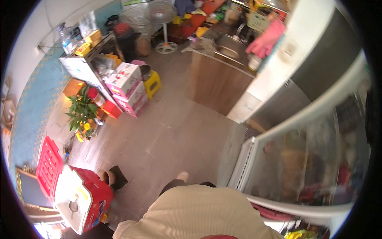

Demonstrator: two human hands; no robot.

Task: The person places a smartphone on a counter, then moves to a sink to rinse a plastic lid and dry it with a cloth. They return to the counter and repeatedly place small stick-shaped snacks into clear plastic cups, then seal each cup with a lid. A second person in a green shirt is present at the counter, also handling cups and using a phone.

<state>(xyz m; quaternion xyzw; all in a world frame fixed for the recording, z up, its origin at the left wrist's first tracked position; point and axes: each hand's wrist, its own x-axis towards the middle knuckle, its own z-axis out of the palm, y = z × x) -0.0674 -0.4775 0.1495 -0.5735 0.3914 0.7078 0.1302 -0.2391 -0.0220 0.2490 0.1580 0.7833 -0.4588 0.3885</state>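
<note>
Neither of my hands shows; only my beige ribbed top and one foot are in the lower middle. To my left stands a red and white cooler box, its red lid tipped back. A ladle-like metal thing lies in the cooler, too small to make out fully. On my right, close to my body, is a tall glass-fronted display fridge with a white frame; its contents are blurred behind the glass.
Ahead, a wooden counter holds a metal sink, with pink gloves beside it. Stacked pink and white cartons, a yellow stool, a leafy plant and a standing fan are farther left. Grey tiled floor lies between.
</note>
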